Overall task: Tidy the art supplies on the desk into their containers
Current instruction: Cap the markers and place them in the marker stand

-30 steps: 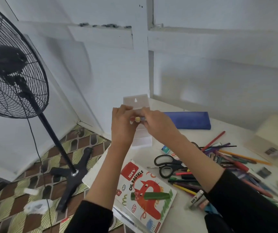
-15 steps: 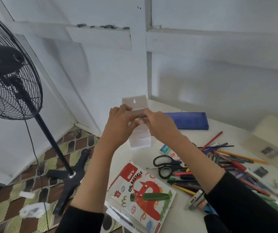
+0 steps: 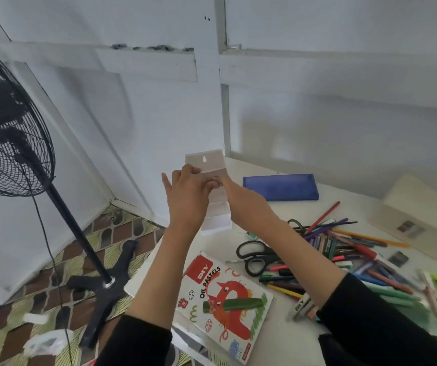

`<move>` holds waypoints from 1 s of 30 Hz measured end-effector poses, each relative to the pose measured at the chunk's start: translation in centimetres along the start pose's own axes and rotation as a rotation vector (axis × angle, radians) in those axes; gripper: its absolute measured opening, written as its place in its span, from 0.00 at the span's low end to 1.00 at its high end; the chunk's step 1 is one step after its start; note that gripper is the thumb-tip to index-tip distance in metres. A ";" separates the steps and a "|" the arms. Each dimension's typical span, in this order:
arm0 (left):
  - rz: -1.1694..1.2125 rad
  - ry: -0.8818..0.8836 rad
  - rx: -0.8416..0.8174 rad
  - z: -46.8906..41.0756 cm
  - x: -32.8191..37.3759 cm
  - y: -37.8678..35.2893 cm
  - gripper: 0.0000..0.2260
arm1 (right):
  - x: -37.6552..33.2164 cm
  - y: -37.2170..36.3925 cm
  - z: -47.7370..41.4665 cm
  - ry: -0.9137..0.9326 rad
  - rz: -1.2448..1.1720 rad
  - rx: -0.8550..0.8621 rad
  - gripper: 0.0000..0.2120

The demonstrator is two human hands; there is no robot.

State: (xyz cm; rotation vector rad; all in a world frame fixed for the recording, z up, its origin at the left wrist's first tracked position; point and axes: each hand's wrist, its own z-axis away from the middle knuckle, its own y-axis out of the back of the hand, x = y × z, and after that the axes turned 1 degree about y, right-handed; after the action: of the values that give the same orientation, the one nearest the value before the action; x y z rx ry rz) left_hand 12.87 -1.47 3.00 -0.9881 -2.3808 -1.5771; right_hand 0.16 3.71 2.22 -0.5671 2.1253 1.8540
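A clear plastic case (image 3: 205,161) with a hang hole in its top flap stands upright at the desk's far left corner. My left hand (image 3: 185,192) grips its left side, fingers curled over the front. My right hand (image 3: 243,204) reaches in from the right, its fingertips pinched against the case's middle, touching the left fingertips. Whatever lies between the fingertips is hidden. A heap of coloured pens and pencils (image 3: 344,247) lies loose on the desk to the right. A green pastel (image 3: 234,303) rests on the oil pastels box (image 3: 212,320).
Black scissors (image 3: 257,256) lie between the pastels box and the pen heap. A blue pencil case (image 3: 280,186) sits at the back and a beige box (image 3: 420,215) at the right. A standing fan (image 3: 9,138) is on the floor left of the desk.
Both hands and the case have moved slightly away and up. The small red and yellow item seen between the fingertips earlier no longer shows.
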 end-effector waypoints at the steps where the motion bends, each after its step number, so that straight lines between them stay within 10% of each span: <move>1: -0.008 0.032 0.008 0.2 0.2 0.0 0.07 | 0.1 0.0 0.4 0.021 -0.013 -0.005 0.30; 5: 0.065 0.007 0.223 1.5 0.9 -1.1 0.06 | 0.6 0.0 2.3 0.061 -0.017 0.070 0.36; 9: 0.194 -0.239 0.315 3.0 2.9 -2.3 0.04 | 4.1 0.1 6.8 0.090 -0.023 0.512 0.28; 23: 0.325 -1.151 -0.703 11.8 14.9 -10.7 0.08 | 10.4 -0.1 31.9 -0.892 -0.137 0.883 0.24; 30: 0.227 -1.116 -0.823 16.2 18.6 -11.8 0.09 | 8.4 -1.5 38.3 -1.166 -0.202 0.950 0.21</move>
State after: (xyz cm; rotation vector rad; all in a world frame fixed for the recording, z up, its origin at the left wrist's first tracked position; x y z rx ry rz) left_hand -4.41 17.93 -5.46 -2.7645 -1.7785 -2.3213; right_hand -8.83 40.38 -8.51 0.4267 1.6491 0.5493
